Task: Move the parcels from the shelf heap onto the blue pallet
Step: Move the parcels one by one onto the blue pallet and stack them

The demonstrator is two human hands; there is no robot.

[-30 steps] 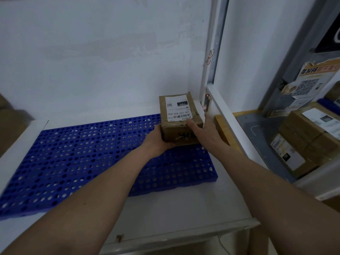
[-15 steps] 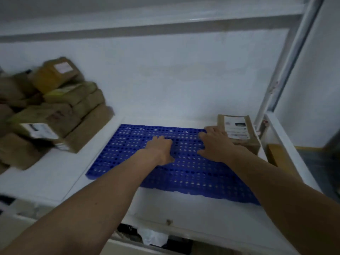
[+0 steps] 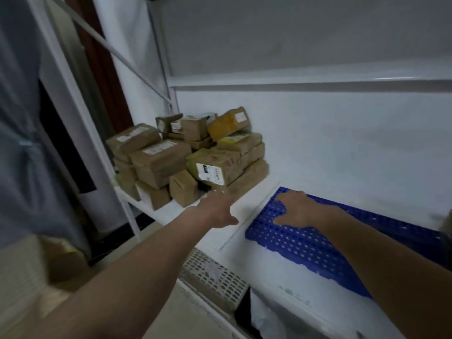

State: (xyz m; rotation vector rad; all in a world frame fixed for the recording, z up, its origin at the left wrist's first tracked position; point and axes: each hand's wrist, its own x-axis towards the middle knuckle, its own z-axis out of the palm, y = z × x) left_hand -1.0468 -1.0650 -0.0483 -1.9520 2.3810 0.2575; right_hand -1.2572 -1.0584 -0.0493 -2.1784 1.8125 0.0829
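Many brown parcels [image 3: 193,155] sit in a heap at ten o'clock on the shelf [image 3: 256,199]. Left hand [image 3: 216,209] reaches toward them, fingers loose, holding nothing. Right hand [image 3: 297,209] lies flat, fingers spread, on the blue pallet [image 3: 318,245] at four o'clock.

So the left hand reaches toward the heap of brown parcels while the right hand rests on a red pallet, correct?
Not quite: the pallet is blue, not red, as the head view shows. The rest holds: the left hand reaches toward the heap of brown parcels, and the right hand rests on the pallet.
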